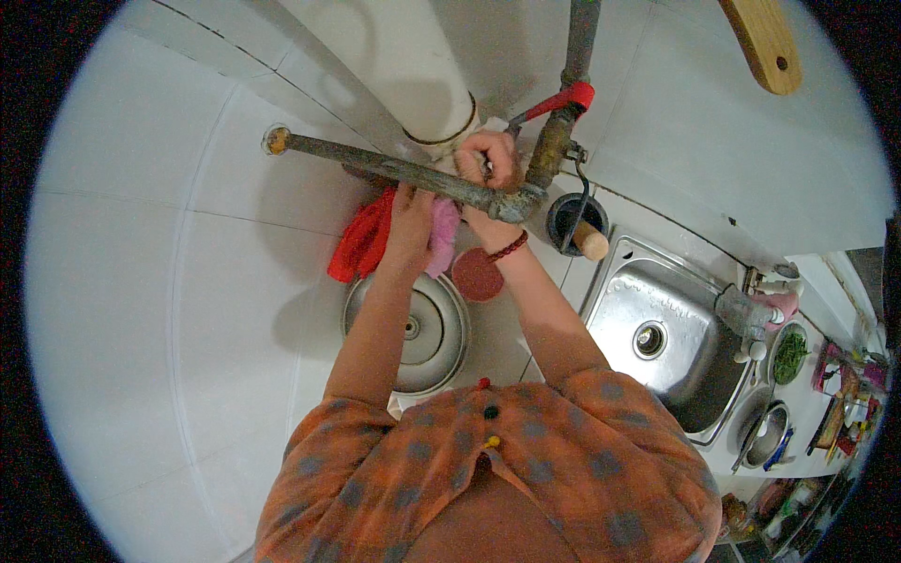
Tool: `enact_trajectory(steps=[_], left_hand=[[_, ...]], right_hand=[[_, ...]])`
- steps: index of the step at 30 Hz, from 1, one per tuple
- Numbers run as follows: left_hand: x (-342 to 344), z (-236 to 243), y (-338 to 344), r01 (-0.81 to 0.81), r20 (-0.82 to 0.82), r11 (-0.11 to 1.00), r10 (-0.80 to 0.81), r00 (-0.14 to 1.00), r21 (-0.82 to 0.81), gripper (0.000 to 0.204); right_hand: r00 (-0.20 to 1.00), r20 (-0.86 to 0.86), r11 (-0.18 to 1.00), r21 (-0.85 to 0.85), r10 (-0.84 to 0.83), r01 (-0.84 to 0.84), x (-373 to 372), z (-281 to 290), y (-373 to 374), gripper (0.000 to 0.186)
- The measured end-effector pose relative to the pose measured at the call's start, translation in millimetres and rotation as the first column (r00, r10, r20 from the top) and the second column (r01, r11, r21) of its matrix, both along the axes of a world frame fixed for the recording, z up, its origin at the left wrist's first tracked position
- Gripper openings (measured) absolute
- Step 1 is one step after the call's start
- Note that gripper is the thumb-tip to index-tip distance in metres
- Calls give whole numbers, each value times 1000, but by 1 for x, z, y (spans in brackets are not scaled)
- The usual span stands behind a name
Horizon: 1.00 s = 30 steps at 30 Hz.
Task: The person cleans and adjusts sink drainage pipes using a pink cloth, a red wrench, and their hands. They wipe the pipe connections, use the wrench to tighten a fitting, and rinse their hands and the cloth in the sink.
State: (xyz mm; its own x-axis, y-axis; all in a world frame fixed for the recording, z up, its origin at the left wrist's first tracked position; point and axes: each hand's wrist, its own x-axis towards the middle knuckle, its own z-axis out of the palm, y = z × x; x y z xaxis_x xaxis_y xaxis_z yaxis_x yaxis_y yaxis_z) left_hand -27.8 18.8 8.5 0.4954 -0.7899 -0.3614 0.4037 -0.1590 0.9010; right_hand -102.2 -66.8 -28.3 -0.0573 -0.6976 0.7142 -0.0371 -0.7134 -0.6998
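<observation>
Both my arms reach forward to the foot of a thick white pipe [413, 84] in the corner, passing under a grimy metal pipe [385, 169] that crosses in front. My left hand [410, 218] is beside a red cloth [364, 239] and a pink cloth [443, 235]; its fingertips are hidden behind the metal pipe. With fingers curled, my right hand [488, 159] is next to the white pipe's lower end. What it grips, if anything, I cannot make out. Some whitish material shows by its fingers.
A round metal lid [441, 324] and a dull red round object [478, 276] are below my hands. To the right are a dark mortar [565, 211] with a wooden pestle [591, 244], a steel sink [648, 300] and a plate of greens [790, 357]. A red-handled valve [577, 96] sits on the upright pipe.
</observation>
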Motion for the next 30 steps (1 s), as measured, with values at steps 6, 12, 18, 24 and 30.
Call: enact_trajectory(steps=[6, 12, 18, 24, 30], left_hand=[[9, -13, 4, 116, 298, 992, -95, 950, -54, 34], [7, -2, 1, 17, 56, 1000, -15, 998, -25, 40], [-2, 10, 1, -56, 60, 995, 52, 997, 78, 40], [17, -21, -5, 50, -19, 999, -50, 999, -10, 35], [14, -19, -4, 69, -127, 992, -82, 988, -108, 29]], right_hand=[[922, 363, 893, 358, 136, -273, 10, 22, -24, 13], [901, 404, 870, 373, 159, -321, 12, 28, -28, 8], [920, 390, 936, 303, 49, -178, 14, 6, -9, 8], [850, 524, 845, 427, 59, -321, 24, 30, -45, 10], [846, 529, 826, 448, 62, -341, 23, 15, -35, 13]])
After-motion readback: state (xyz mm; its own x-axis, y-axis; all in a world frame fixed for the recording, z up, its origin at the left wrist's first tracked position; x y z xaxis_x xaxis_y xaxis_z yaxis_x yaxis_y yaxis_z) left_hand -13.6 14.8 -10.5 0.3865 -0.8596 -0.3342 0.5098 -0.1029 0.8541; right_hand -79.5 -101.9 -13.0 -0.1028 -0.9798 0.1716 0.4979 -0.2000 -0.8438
